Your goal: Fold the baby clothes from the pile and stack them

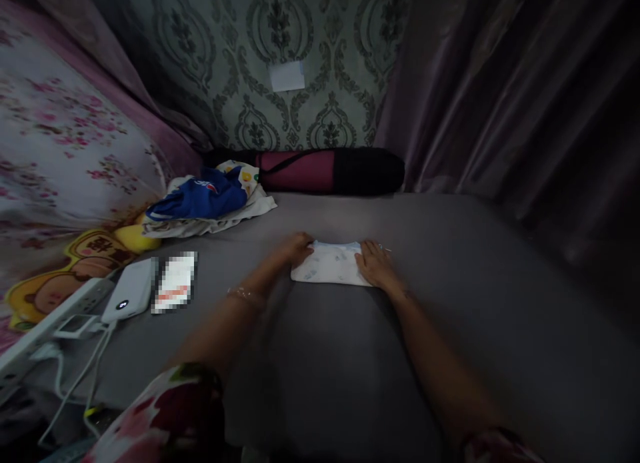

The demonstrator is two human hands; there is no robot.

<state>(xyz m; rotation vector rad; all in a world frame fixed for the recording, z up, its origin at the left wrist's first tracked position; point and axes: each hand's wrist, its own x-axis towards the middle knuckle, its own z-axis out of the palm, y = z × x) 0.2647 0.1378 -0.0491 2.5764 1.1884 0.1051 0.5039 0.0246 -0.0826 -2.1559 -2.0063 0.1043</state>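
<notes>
A small folded white cloth with a faint print lies flat on the grey bed surface, straight in front of me. My left hand rests on its left edge, slightly blurred, with the fingers curled onto the fabric. My right hand lies flat on the cloth's right end, fingers stretched out and pressing down. A thin bracelet sits on my left wrist.
A heap of blue and white clothes lies at the back left. Behind it sits a maroon and black rolled bag against the wall. A white power bank, a power strip and cables are at the left. Curtains hang on the right.
</notes>
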